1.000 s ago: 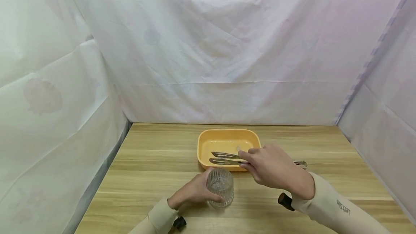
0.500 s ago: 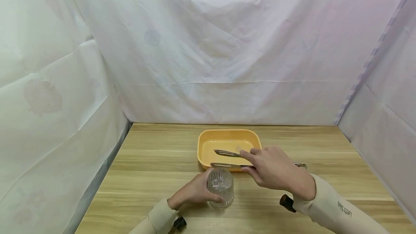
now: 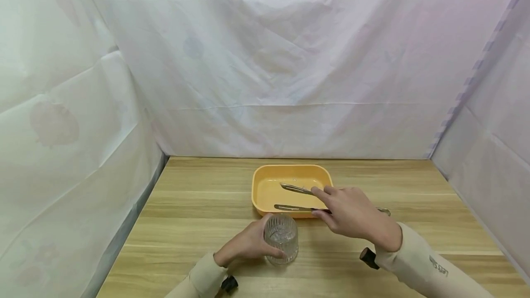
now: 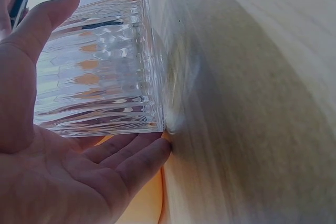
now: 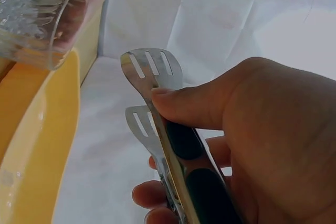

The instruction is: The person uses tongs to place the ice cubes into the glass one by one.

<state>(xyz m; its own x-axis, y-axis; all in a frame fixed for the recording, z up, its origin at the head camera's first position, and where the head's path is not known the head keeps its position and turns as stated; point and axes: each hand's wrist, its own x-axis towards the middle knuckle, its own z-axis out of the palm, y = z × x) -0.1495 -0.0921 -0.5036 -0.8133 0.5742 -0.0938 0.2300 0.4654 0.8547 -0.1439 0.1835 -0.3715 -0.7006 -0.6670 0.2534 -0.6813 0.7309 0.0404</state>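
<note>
My left hand (image 3: 248, 243) holds a clear ribbed glass (image 3: 282, 239) standing on the table, thumb on the near side and the other fingers round the far side. Clear ice-like bits show inside the glass (image 5: 21, 11) in the right wrist view. My right hand (image 3: 352, 210) grips metal food tongs (image 3: 295, 189) with dark grip pads (image 5: 210, 195). Their slotted ends are spread apart over a yellow tray (image 3: 291, 168), with nothing between them. A few tiny clear specks lie in the tray; what they are is too small to tell.
The wooden table (image 3: 198, 206) extends on both sides of the tray. White patterned cloth (image 3: 269, 68) hangs behind it and along the left and right sides. A dark wrist-camera piece (image 3: 368, 258) sticks out below the right wrist.
The tongs' ends have spread from close together to wide apart. My right hand has shifted slightly right. The left hand and the glass have stayed put.
</note>
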